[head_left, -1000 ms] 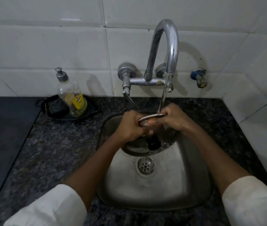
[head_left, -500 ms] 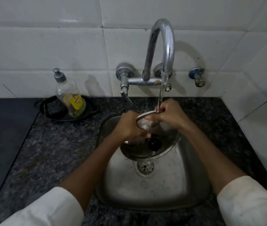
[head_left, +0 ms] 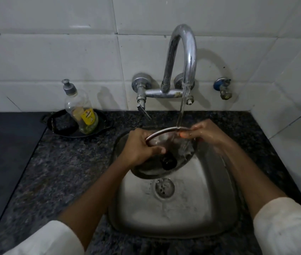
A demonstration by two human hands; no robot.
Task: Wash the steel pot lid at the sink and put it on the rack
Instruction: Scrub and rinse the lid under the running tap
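Here the fingers of the left hand are curled and pinching the left rim of the steel pot lid, thumb on the near face, while the fingers of the right hand are pressed together along the upper right rim, so the lid is gripped from both sides. It is held tilted over the far half of the sink, its far rim raised and its black knob facing the camera. The stream from the tap strikes that raised rim and runs down the lid; a thin trickle falls off the low edge toward the drain. Judging by this, the washing is at the rinse stage: no suds show on the metal, though the light is too dim to be sure it is clean. What is left is shutting off the water and setting the lid on the rack, which is nowhere in view. Toward the far left of the table, a soap bottle stands in a black dish, well apart from the hands.
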